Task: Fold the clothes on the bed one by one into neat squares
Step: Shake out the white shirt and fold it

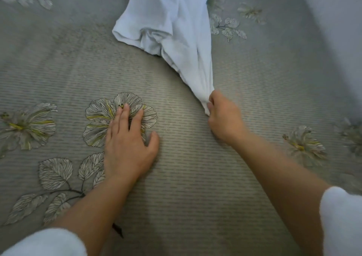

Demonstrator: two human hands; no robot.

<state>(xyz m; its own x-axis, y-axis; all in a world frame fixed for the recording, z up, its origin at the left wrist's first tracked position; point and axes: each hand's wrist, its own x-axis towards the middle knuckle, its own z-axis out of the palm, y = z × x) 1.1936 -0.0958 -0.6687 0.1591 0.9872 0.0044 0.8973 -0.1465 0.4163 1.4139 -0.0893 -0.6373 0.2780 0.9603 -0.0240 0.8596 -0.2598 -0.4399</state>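
White garment (166, 20) is bunching toward twelve o'clock; right hand (223, 116) is clamping its corner, left hand (127, 138) lying flat; dragging is risking creases.

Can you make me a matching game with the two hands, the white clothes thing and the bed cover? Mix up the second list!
Things:
1. left hand
2. right hand
3. white garment
4. bed cover

States:
A. crumpled and pulled to a point
B. lying flat, fingers straight
C. gripping a bunched end of cloth
D. grey, printed with flowers

Pairs: 1-B, 2-C, 3-A, 4-D
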